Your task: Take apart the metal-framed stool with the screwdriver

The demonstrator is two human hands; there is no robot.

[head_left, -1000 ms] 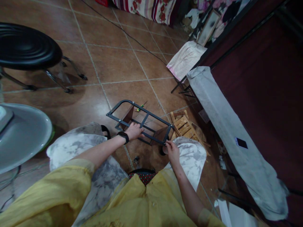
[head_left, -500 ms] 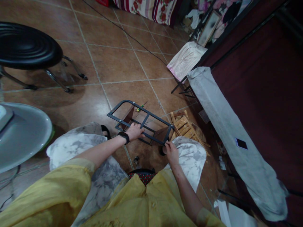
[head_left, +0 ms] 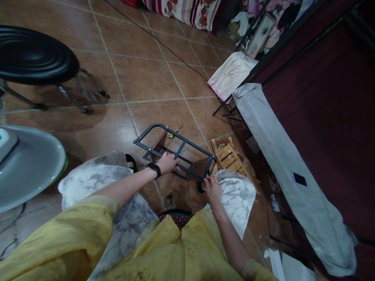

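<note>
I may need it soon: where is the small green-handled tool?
The green-handled tool lies on the floor tiles just beyond the far bar of the black metal frame, ahead of the left hand.

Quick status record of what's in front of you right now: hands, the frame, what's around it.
left hand: rests closed on a middle bar of the metal frame
right hand: pinches the frame's near right corner; what the fingers hold is too small to tell
frame: black, lying on the tiled floor between the knees, with brown wooden panels under it
wooden crate: right of the frame, touching it
screwdriver: on the floor just beyond the frame
stool: black, far left
phone: on the grey cloth at right
</note>
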